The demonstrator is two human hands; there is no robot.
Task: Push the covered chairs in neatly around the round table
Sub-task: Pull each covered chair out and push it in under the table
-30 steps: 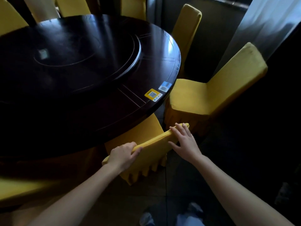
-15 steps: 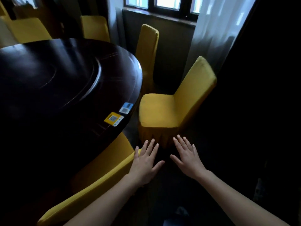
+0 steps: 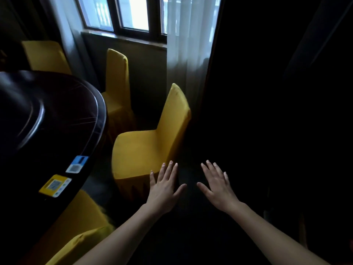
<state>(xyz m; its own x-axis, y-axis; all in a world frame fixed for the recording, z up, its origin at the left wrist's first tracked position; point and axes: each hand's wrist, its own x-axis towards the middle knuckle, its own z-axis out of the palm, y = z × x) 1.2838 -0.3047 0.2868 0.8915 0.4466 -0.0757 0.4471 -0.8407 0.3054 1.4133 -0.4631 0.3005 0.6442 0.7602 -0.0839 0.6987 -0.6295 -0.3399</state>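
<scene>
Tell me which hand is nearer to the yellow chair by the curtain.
Left. The left hand overlaps a seat corner of the yellow chair; the right hand is over the dark floor, apart from it.

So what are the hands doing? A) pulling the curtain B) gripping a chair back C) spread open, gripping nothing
C: the left hand and right hand both show straight, spread fingers near the yellow chair, curled round nothing.
</scene>
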